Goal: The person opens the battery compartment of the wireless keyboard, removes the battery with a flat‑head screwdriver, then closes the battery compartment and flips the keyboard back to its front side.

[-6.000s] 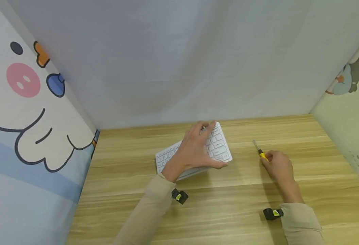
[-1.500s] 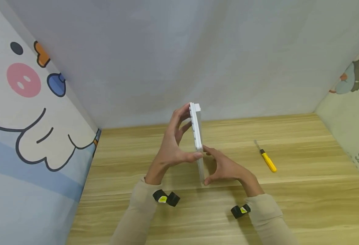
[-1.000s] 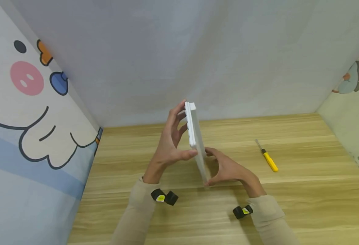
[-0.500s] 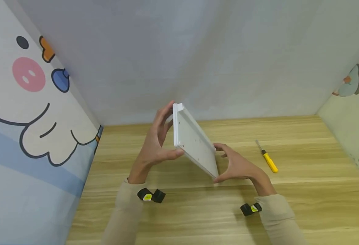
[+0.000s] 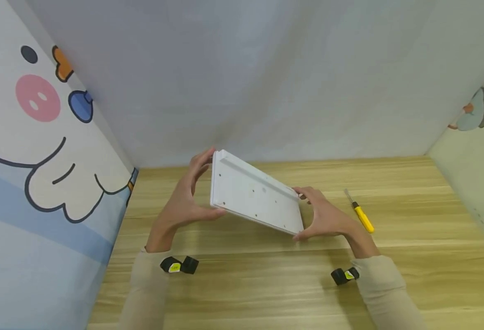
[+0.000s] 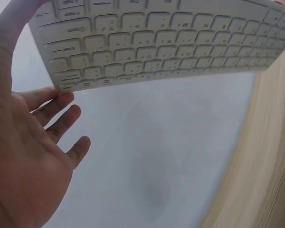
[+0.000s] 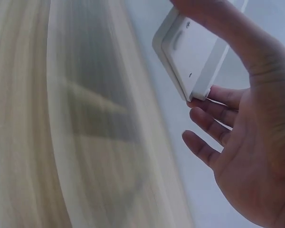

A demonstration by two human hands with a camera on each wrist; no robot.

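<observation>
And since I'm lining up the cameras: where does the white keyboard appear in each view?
Head: white keyboard near the centre, underside showing, between the left hand and right hand.
Left wrist: white keyboard across the top, keys facing the camera.
Right wrist: white keyboard at the top, right of centre; only one end shows.
Shared landmark: wood-grain tabletop, lower part in head, right edge in left wrist, left side in right wrist.

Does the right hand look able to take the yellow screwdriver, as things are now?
Probably yes, once it lets go: the right hand grips one end of the keyboard. The yellow screwdriver lies nearby on the table with nothing on top of it.
</observation>
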